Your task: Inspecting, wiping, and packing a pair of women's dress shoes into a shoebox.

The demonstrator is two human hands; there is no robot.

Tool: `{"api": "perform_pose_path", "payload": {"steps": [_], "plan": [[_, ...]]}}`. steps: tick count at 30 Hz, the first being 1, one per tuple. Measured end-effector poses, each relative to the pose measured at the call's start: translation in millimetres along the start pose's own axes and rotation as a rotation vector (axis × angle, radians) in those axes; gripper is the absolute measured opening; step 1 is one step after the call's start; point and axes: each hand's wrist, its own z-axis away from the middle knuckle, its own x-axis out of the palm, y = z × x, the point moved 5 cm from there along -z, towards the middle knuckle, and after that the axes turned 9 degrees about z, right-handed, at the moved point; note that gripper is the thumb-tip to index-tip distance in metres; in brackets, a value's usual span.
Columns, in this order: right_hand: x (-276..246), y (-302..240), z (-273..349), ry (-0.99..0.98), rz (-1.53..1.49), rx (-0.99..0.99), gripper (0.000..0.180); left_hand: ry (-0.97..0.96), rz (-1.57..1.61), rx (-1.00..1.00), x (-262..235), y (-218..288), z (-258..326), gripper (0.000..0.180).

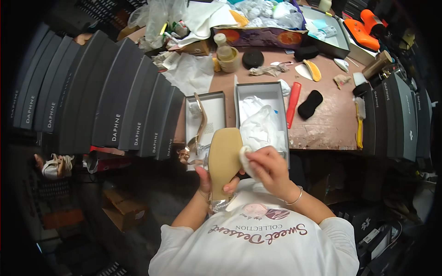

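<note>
Sole-up in my left hand (205, 182) is a sandal (224, 154) with a smooth tan sole. My fingers close around its narrower heel end, where clear straps and a beaded trim show. My right hand (272, 171) pinches a small white cloth pad (246, 162) against the sole's right edge. Just beyond, another sandal (200, 120) with a shiny bronze side leans in a shallow grey box part (212, 99). To its right, an open grey shoebox (258, 89) contains crumpled white tissue paper (263, 124).
Stacked dark shoeboxes (103, 92) stand at left, more shoeboxes (391, 115) at right. On the brown table (317, 131) lie a red-handled tool (293, 105), a black sponge (310, 105), a yellow-handled brush (359, 122) and a bottle (224, 51). An orange heat gun (363, 33) sits at the back right.
</note>
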Motion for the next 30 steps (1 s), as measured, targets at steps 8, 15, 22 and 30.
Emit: {"api": "perform_pose_path", "payload": {"steps": [8,15,22,30], "plan": [[-2.9,16.7,-3.8,0.004,0.235,-0.174,0.024,0.138,-0.124,-0.193,-13.8,-43.0,13.5,0.105],[-3.2,38.1,-13.9,0.021,0.315,-0.136,0.020,0.121,-0.073,-0.280,-18.1,-43.8,9.9,0.098],[1.3,37.8,-21.7,0.064,0.371,-0.197,0.022,0.063,-0.162,-0.324,-30.0,-48.4,14.0,0.112],[-3.1,26.1,-7.4,0.035,0.437,-0.240,0.041,0.143,-0.082,-0.236,-17.7,-41.7,9.5,0.099]]}}
